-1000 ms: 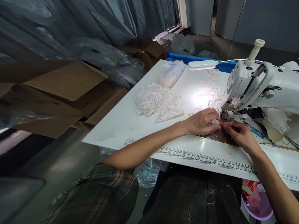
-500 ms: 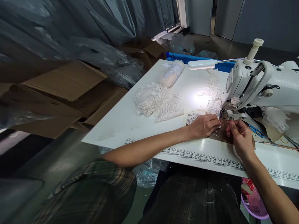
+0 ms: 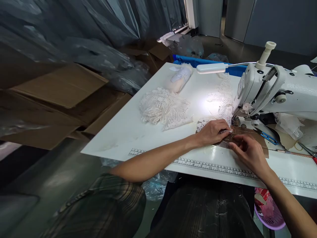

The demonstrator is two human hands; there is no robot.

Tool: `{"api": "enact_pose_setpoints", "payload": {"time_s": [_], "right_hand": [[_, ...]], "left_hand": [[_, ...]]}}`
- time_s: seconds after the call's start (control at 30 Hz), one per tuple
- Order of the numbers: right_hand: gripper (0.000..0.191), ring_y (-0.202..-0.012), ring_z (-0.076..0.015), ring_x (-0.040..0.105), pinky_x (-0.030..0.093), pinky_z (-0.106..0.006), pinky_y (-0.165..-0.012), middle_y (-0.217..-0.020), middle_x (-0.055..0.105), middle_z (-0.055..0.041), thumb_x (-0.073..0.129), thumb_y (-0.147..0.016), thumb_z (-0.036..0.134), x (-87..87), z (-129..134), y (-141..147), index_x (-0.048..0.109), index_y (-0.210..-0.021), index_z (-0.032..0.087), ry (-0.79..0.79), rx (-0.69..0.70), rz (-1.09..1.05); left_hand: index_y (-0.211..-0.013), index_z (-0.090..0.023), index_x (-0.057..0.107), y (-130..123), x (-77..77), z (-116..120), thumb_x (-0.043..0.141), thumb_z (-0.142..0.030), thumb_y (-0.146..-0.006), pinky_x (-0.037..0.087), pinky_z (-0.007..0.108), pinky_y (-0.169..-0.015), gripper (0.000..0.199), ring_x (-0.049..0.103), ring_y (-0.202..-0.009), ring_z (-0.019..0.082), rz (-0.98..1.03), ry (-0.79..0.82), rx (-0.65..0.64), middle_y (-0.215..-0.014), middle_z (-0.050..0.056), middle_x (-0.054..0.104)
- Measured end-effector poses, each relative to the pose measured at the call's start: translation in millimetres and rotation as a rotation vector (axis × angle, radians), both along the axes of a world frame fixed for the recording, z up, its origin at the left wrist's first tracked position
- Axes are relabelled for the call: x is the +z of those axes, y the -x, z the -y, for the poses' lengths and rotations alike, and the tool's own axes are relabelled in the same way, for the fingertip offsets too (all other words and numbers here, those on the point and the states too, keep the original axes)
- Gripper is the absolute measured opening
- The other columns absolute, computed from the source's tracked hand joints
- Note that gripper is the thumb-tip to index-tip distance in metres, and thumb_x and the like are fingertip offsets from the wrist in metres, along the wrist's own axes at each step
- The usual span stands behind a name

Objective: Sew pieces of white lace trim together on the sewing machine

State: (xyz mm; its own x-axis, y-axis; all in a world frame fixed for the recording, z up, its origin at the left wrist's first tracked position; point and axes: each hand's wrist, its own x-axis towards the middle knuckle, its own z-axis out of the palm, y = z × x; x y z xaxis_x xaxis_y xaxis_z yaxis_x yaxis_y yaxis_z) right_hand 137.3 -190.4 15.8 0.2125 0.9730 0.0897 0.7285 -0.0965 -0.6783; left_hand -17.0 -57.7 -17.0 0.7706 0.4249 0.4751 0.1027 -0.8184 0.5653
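Note:
White lace trim [image 3: 203, 122] lies by the needle of a sewing machine [image 3: 266, 87], on a brown sheet [image 3: 256, 135]. My left hand [image 3: 215, 132] is closed on the edge of the lace, just in front of the presser foot. To its right, my right hand [image 3: 250, 153] hovers over the brown sheet, thumb and fingers apart, with nothing visible between them. Blue thread snips [image 3: 268, 138] rest on the table beyond my right hand.
A heap of white lace [image 3: 162, 107] and a wrapped pale bundle [image 3: 181, 79] lie on the white table [image 3: 116, 132]. A lamp [image 3: 212, 68] lights the lace. Cardboard boxes [image 3: 59, 86] stand left. A purple basket [image 3: 277, 223] with scraps sits below the table edge.
My right hand has moved left towards my left hand, and its pinched fingers have opened. My left hand stays on the lace. The view has shifted slightly.

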Motion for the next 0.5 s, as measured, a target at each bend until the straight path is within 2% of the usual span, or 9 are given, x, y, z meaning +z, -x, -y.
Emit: {"api": "enact_pose_setpoints", "payload": {"time_s": [0.1, 0.17, 0.33, 0.4, 0.5], "right_hand": [[0.034, -0.062, -0.0173, 0.056, 0.040, -0.030, -0.058, -0.087, 0.069, -0.0079, 0.062, -0.080, 0.052, -8.6, -16.1, 0.3, 0.070, -0.090, 0.021, -0.023, -0.078, 0.052], [0.028, -0.062, -0.0175, 0.057, 0.039, -0.030, -0.058, -0.085, 0.069, -0.0068, 0.059, -0.081, 0.047, -11.4, -18.5, 2.9, 0.068, -0.086, 0.021, -0.002, -0.084, 0.028], [0.027, -0.062, -0.0189, 0.057, 0.042, -0.032, -0.060, -0.071, 0.065, -0.0045, 0.053, -0.084, 0.047, -7.9, -23.0, -0.8, 0.060, -0.081, 0.021, 0.009, -0.071, -0.211], [0.024, -0.064, -0.0188, 0.057, 0.044, -0.032, -0.061, -0.072, 0.064, -0.0042, 0.051, -0.085, 0.045, -5.2, -26.2, -0.7, 0.056, -0.081, 0.022, -0.033, -0.057, -0.239], [0.014, -0.074, -0.0187, 0.060, 0.046, -0.032, -0.068, -0.083, 0.066, -0.0056, 0.045, -0.088, 0.035, -5.7, -28.9, 5.9, 0.050, -0.082, 0.023, -0.176, 0.045, -0.151]], "left_hand": [[-0.088, -0.014, 0.070, 0.6, 0.9, 0.6, 0.057, -0.018, -0.092, 0.058, 0.027, -0.073, 0.014, 0.067, -0.081, 0.013, 0.012, 0.022, 0.002, -0.087, 0.005, 0.071], [-0.088, -0.014, 0.070, 0.5, 0.0, 0.5, 0.057, -0.018, -0.091, 0.058, 0.027, -0.072, 0.013, 0.067, -0.081, 0.013, 0.018, 0.028, 0.007, -0.086, 0.004, 0.070], [-0.096, -0.013, 0.069, -1.2, -2.9, -0.6, 0.056, -0.020, -0.094, 0.057, 0.028, -0.073, 0.014, 0.066, -0.082, 0.014, 0.015, 0.019, 0.009, -0.094, 0.007, 0.069], [-0.094, -0.013, 0.069, -1.7, -1.9, -1.0, 0.057, -0.022, -0.094, 0.056, 0.028, -0.071, 0.015, 0.065, -0.081, 0.014, 0.002, 0.010, -0.006, -0.091, 0.007, 0.069], [-0.086, -0.013, 0.069, -1.3, 2.1, -2.0, 0.059, -0.020, -0.093, 0.054, 0.026, -0.068, 0.014, 0.064, -0.076, 0.014, -0.014, 0.027, -0.028, -0.080, 0.004, 0.068]]}}
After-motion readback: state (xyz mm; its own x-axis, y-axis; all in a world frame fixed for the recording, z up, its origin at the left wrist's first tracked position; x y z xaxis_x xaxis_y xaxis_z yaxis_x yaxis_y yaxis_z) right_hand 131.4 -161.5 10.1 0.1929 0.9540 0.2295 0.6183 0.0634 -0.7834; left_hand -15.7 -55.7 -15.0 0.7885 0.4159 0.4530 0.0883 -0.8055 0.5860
